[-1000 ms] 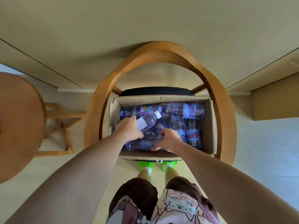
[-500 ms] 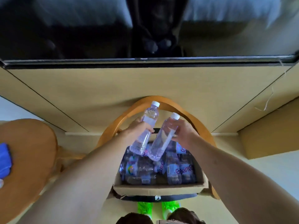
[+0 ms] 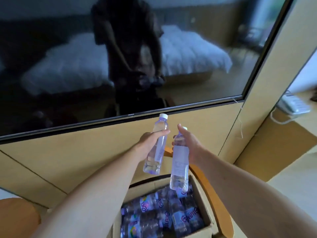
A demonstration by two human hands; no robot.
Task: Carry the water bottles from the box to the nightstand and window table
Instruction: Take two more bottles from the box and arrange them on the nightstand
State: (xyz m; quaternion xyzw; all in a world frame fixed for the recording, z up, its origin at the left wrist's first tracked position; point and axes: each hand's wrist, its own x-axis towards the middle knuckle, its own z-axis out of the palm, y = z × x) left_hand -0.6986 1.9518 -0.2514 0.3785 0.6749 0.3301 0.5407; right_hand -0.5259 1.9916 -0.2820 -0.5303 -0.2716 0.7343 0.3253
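A person is holding two water bottles at the centre of the head view, one in each hand, above an open cardboard box (image 3: 204, 225) sitting at the bottom centre of the frame. The left hand (image 3: 151, 141) is wrapping its fingers round the upper half of the left bottle (image 3: 156, 152), which is tilting with its white cap toward the top of the frame. The right hand (image 3: 190, 145) is gripping the right bottle (image 3: 180, 162) near its neck, the bottle hanging nearly upright with its base just above the box. Many more bottles (image 3: 159, 215) are lying packed inside the box, which seems to be resting on a wooden chair (image 3: 211, 191). A large dark television (image 3: 85, 57) is filling the upper frame, and a white telephone (image 3: 295, 105) is sitting on a shelf at the right edge. Neither the nightstand nor the window table is showing here, so the carrying appears to be only beginning, with both bottles lifted but not delivered and most of the stock waiting.
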